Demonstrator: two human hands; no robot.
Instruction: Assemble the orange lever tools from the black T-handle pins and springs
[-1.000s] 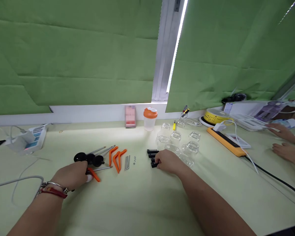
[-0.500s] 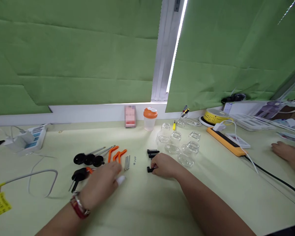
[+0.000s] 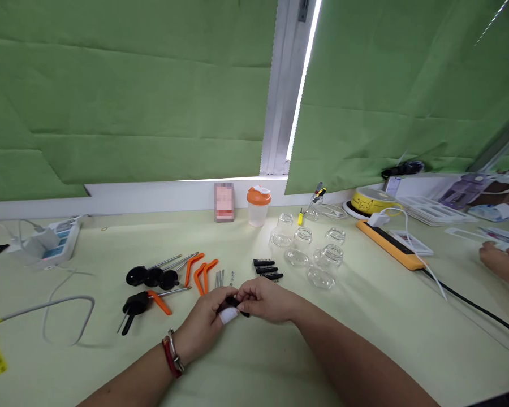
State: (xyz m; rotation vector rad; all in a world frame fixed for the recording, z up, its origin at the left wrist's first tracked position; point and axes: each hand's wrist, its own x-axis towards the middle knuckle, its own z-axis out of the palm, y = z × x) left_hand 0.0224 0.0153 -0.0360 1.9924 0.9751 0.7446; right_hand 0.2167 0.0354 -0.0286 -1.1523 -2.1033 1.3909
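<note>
Fingers (image 3: pixel 249 291) grip slim black piece (image 3: pixel 233 301).

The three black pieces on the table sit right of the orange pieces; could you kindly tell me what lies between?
In the head view, slim metal rods and a few small metallic bits lie between the orange pieces and the black pieces.

White light glares through the gap (image 3: pixel 304 79) between green blinds (image 3: pixel 152 102).
</note>
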